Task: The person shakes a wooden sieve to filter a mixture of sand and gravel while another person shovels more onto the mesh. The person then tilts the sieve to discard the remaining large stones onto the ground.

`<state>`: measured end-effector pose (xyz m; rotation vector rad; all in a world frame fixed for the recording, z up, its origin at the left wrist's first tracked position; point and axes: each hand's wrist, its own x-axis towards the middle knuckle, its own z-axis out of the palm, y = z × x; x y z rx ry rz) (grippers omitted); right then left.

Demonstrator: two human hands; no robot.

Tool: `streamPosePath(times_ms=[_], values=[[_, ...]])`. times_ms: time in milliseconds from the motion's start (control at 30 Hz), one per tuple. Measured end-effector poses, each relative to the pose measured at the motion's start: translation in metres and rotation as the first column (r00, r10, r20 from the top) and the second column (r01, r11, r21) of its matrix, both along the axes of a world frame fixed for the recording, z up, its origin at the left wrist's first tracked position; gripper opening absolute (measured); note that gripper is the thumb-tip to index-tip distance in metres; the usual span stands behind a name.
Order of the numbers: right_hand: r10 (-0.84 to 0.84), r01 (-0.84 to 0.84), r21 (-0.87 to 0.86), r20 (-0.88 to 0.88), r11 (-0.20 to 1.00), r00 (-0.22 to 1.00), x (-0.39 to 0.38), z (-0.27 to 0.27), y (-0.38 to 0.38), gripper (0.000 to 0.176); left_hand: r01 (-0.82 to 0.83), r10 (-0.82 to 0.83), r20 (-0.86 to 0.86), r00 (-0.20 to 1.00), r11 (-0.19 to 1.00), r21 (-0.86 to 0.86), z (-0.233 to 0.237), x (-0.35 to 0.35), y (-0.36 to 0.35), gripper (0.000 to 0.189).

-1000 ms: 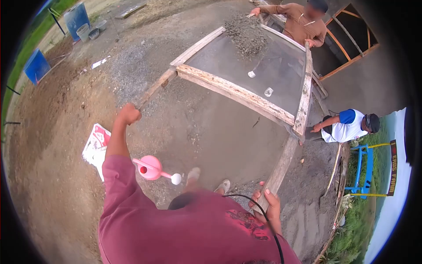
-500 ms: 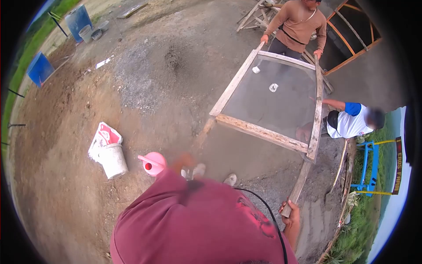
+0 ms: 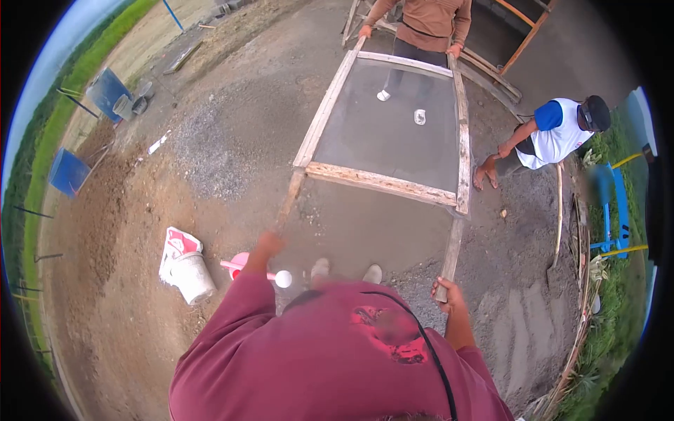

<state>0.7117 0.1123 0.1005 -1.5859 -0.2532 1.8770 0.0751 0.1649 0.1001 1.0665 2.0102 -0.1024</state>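
Gritty outdoor ground [image 3: 351, 238] under left hand [image 3: 269, 244] and right hand [image 3: 451, 291], grip clenched around wooden frame [image 3: 382, 182]

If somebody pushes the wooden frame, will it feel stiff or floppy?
The wooden frame should feel fairly stiff, as thick boards border it. The sheet between them looks thin and see-through, so it may flex more.

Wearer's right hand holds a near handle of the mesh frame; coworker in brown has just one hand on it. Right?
No: coworker in brown has both hands on the mesh frame, one per far handle, in the head view. Right hand on a near handle is correct.
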Motion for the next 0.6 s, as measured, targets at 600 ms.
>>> streamPosePath(times_ms=[600], values=[[-0.085,0.084,-0.097,-0.001,0.992,0.996,0.071,-0.019,-0.067,0.021,0.190,-0.172,-0.126,0.977,0.971,0.146,-0.067,0.054,-0.033,0.049]])
